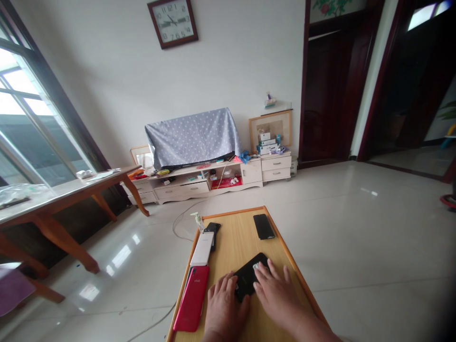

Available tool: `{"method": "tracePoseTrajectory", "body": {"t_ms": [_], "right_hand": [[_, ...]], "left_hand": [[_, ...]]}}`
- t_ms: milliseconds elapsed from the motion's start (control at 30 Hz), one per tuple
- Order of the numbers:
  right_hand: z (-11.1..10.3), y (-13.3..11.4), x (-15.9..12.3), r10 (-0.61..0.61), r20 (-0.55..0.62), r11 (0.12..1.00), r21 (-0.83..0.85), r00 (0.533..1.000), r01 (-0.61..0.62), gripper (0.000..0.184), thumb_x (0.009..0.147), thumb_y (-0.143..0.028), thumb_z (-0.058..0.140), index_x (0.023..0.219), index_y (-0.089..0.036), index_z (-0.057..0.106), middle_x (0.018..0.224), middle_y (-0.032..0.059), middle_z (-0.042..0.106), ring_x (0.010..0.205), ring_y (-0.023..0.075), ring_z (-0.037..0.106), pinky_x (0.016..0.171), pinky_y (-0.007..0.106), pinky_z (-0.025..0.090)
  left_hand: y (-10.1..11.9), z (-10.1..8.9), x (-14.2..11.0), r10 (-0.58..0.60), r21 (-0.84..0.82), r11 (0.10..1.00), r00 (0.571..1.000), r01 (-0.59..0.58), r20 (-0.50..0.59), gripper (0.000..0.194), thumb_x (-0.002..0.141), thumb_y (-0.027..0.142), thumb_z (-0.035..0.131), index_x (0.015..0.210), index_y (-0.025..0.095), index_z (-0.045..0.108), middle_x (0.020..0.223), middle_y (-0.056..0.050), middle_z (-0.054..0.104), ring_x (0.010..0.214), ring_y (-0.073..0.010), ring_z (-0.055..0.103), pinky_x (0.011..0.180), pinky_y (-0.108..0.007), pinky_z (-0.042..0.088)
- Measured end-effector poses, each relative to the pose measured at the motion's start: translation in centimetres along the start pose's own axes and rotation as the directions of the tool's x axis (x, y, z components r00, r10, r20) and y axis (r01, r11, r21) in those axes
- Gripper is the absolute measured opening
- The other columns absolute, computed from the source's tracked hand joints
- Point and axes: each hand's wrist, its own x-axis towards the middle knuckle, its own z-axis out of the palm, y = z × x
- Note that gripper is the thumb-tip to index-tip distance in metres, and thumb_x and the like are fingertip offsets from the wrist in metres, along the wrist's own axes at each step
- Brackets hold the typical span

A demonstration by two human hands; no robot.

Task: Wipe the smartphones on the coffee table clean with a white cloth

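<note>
While the palm-down left hand grips one end of the black smartphone on the wooden table, the right hand spreads unclenched across it, and an open cabinet compartment holds white items

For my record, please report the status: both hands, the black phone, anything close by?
Left hand touches black phone, left end. Right hand at its right end, white thing at fingertips. Phone flat on table. Red phone beside left hand.

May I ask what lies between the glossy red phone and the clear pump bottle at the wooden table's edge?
A white phone lies between the red phone and the bottle, its far end overlapping a black phone, as the head view shows.
</note>
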Motion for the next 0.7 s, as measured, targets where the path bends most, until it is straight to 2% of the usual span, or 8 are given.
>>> {"method": "tracePoseTrajectory", "body": {"t_ms": [67,133,200,300,367,567,633,700], "right_hand": [[0.4,-1.0,-0.6,-0.088,0.035,0.995,0.039,0.995,0.087,0.059,0.102,-0.051,0.022,0.154,-0.028,0.038,0.161,0.003,0.033,0.152,0.0343,0.012,0.118,0.066,-0.003],[0.5,-1.2,-0.8,-0.125,0.052,0.991,0.057,0.991,0.122,0.058,0.102,-0.051,0.022,0.154,-0.03,0.038,0.16,0.0027,0.034,0.152,0.0339,0.014,0.118,0.066,-0.003],[0.1,-0.4,-0.4,-0.077,0.037,0.996,0.035,0.996,0.076,0.058,0.102,-0.051,0.021,0.153,-0.03,0.039,0.16,0.0027,0.033,0.152,0.0349,0.013,0.117,0.068,-0.002],[-0.5,1.3,0.5,0.079,-0.039,0.996,-0.038,0.996,-0.081,0.061,0.102,-0.051,0.019,0.153,-0.025,0.04,0.161,0.0053,0.032,0.152,0.0372,0.008,0.115,0.07,-0.001],[-0.4,1.5,0.6,0.12,-0.069,0.99,-0.068,0.99,-0.125,0.063,0.102,-0.051,0.019,0.152,-0.021,0.042,0.161,0.0069,0.032,0.152,0.0378,0.006,0.116,0.069,-0.002],[0.9,-1.1,-0.8,-0.107,0.031,0.994,0.032,0.994,0.106,0.06,0.102,-0.052,0.021,0.153,-0.029,0.039,0.16,0.003,0.034,0.152,0.0339,0.013,0.118,0.067,-0.002],[0.8,-1.0,-0.6,-0.106,0.03,0.994,0.025,0.994,0.105,0.059,0.102,-0.052,0.02,0.153,-0.03,0.039,0.16,0.0023,0.034,0.152,0.0337,0.013,0.118,0.067,-0.002],[0.4,-0.1,0.1,-0.023,-0.01,1.0,-0.017,1.0,0.023,0.06,0.102,-0.051,0.019,0.153,-0.028,0.039,0.16,0.003,0.034,0.152,0.0351,0.01,0.117,0.069,-0.003]], "left_hand": [[0.0,0.0,0.0,-0.006,-0.001,1.0,1.0,0.006,0.008,0.054,0.083,0.046,0.056,0.132,0.026,0.059,0.15,-0.006,0.051,0.14,-0.0272,0.041,0.116,-0.045,0.027],[0.1,-0.1,0.0,-0.011,-0.002,1.0,1.0,0.011,0.012,0.053,0.083,0.046,0.055,0.132,0.025,0.059,0.15,-0.006,0.052,0.14,-0.0275,0.041,0.116,-0.045,0.027],[0.3,-0.3,-0.1,-0.011,-0.003,1.0,1.0,0.011,0.005,0.053,0.083,0.044,0.056,0.132,0.026,0.059,0.149,-0.006,0.052,0.14,-0.0272,0.041,0.116,-0.044,0.028],[0.5,-0.4,-0.1,-0.006,-0.004,1.0,1.0,0.006,-0.01,0.052,0.082,0.041,0.056,0.131,0.025,0.059,0.149,-0.006,0.052,0.14,-0.0267,0.042,0.116,-0.044,0.028],[0.4,-0.3,-0.1,-0.002,-0.01,1.0,1.0,0.002,-0.012,0.052,0.082,0.041,0.056,0.131,0.025,0.06,0.149,-0.006,0.052,0.14,-0.0267,0.042,0.115,-0.044,0.028],[0.0,-0.2,-0.2,-0.01,-0.027,1.0,1.0,0.01,-0.006,0.051,0.082,0.043,0.057,0.13,0.026,0.061,0.148,-0.005,0.053,0.14,-0.027,0.042,0.116,-0.044,0.027],[0.2,-0.3,-0.2,-0.013,-0.031,0.999,1.0,0.013,-0.009,0.051,0.082,0.043,0.057,0.129,0.026,0.061,0.148,-0.005,0.053,0.14,-0.0269,0.042,0.116,-0.044,0.028],[0.3,-0.5,-0.3,-0.011,-0.032,0.999,1.0,0.01,-0.021,0.051,0.082,0.042,0.057,0.129,0.026,0.061,0.148,-0.005,0.053,0.139,-0.0267,0.042,0.115,-0.044,0.028]]}}
